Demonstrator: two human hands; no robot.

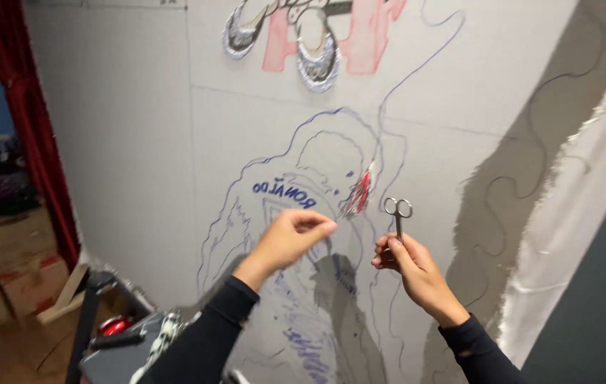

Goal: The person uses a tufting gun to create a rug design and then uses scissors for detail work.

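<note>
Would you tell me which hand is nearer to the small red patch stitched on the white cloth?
Left. The left hand has its fingertips just below-left of the red patch; the right hand, holding scissors, sits lower right.

The scissors' [397, 217] blades hide inside the right hand [411, 269].

Small metal scissors [397, 215], loop handles up, stand upright before the white cloth [139, 142] with blue line drawing.
</note>
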